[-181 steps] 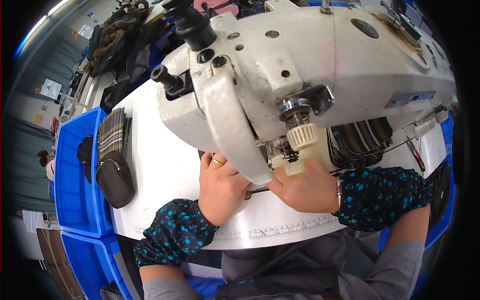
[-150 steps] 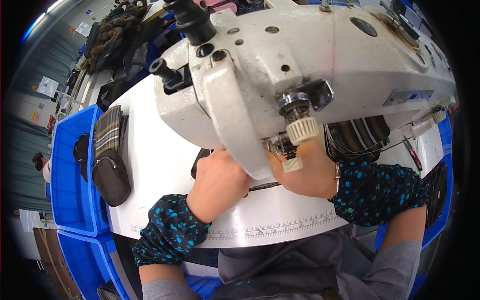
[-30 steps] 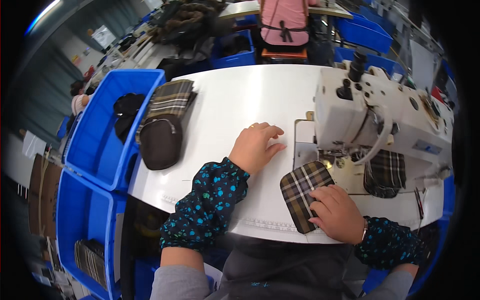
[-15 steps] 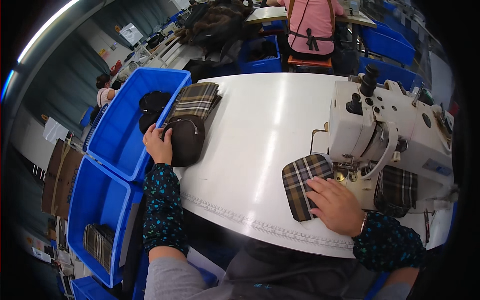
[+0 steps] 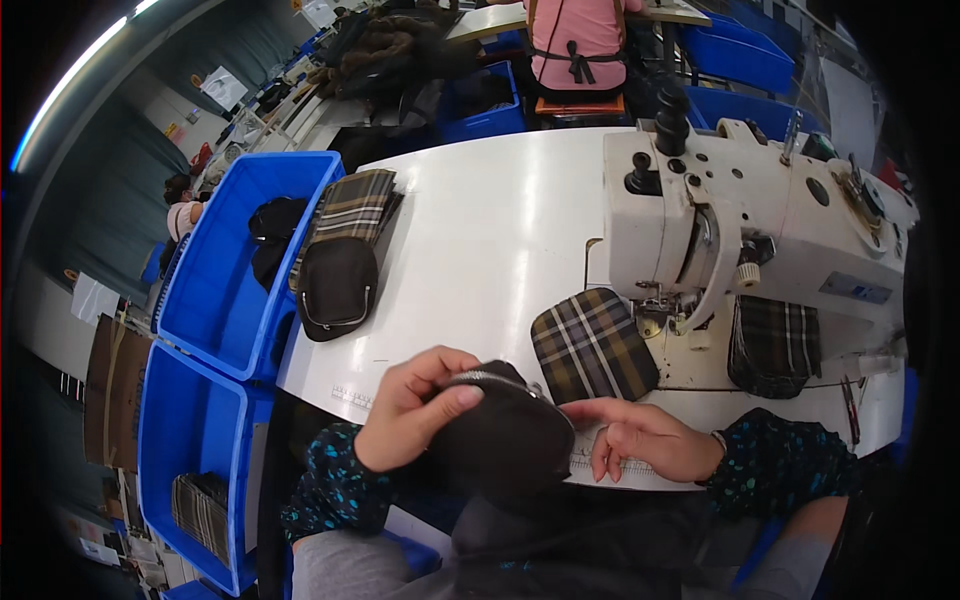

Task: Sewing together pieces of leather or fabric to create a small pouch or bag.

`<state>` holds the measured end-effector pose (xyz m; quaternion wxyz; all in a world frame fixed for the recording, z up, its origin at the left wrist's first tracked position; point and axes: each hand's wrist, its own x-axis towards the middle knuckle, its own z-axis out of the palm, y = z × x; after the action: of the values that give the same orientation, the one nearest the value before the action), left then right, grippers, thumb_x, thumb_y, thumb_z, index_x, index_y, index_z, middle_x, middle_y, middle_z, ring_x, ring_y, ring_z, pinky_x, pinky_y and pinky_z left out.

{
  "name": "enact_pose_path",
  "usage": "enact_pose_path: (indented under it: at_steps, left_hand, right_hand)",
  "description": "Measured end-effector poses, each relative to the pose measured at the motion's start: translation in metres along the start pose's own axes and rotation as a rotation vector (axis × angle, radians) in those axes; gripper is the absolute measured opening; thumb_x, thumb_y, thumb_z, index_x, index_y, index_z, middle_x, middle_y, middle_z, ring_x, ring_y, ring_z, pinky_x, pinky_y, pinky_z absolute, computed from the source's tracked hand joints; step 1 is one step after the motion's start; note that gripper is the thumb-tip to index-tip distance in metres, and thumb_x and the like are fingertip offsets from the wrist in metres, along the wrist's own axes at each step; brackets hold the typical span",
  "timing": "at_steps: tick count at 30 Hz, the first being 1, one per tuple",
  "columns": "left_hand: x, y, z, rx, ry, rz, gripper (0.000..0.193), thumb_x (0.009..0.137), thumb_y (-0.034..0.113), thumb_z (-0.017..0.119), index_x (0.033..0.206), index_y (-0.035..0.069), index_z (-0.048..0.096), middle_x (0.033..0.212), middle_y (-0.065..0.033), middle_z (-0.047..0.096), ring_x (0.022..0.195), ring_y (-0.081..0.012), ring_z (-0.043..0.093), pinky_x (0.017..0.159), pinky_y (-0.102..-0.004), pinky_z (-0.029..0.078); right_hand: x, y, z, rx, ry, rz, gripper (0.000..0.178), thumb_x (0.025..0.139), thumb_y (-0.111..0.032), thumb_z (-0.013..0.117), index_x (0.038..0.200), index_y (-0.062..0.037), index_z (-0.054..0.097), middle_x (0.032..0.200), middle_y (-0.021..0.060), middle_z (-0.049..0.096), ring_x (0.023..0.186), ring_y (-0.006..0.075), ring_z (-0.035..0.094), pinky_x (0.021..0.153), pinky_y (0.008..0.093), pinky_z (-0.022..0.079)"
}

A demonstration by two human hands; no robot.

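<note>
Over the table's near edge, my left hand (image 5: 412,408) pinches a dark pouch piece (image 5: 500,430) with a curved zipper along its rim. My right hand (image 5: 650,437) is at the pouch piece's right side, index fingertip at its edge, fingers bent and apart, gripping nothing. Just beyond that hand, a plaid rounded panel (image 5: 595,345) lies flat beside the needle area of the sewing machine (image 5: 700,220). Another dark zippered pouch piece (image 5: 337,285) rests at the table's left, partly over a stack of plaid panels (image 5: 350,205).
A second plaid stack (image 5: 775,345) sits under the machine arm, with tweezers (image 5: 850,410) to its right. Left of the white table (image 5: 470,230) stand a blue bin (image 5: 215,300) with dark pieces and another blue bin (image 5: 190,420) with plaid pieces. A person in pink (image 5: 577,45) sits beyond.
My left hand has brought a dark pouch piece from the left stack to the near edge. My right hand has left the plaid panel and come to the pouch piece. The view has shifted.
</note>
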<state>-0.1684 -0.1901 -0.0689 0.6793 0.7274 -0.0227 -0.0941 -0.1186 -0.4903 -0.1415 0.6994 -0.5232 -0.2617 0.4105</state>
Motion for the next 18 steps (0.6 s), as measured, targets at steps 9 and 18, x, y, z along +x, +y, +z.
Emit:
enact_pose_path:
  at_steps: [9,18]
  left_hand:
    - [0.004,-0.038,0.031,-0.429,-0.475,-0.438,0.032,0.095,0.018,0.072,0.118,-0.003,0.063,0.109,-0.0023,0.067,0.104,-0.008,0.059,0.094,-0.0251,0.047]
    - [0.004,-0.037,0.054,-0.2,-0.594,-0.379,0.02,0.095,0.014,0.073,0.106,-0.003,0.073,0.095,-0.0041,0.068,0.091,-0.0113,0.06,0.084,-0.0266,0.046]
  right_hand:
    - [-0.005,0.001,0.004,0.32,-0.17,0.28,0.024,0.099,-0.025,0.069,0.102,-0.0028,0.062,0.079,-0.0014,0.06,0.058,0.0025,0.051,0.052,0.018,0.041]
    - [-0.005,0.0,0.005,0.181,-0.226,0.284,0.025,0.095,-0.025,0.074,0.085,-0.004,0.065,0.072,-0.0029,0.061,0.056,0.0032,0.049,0.051,0.0202,0.039]
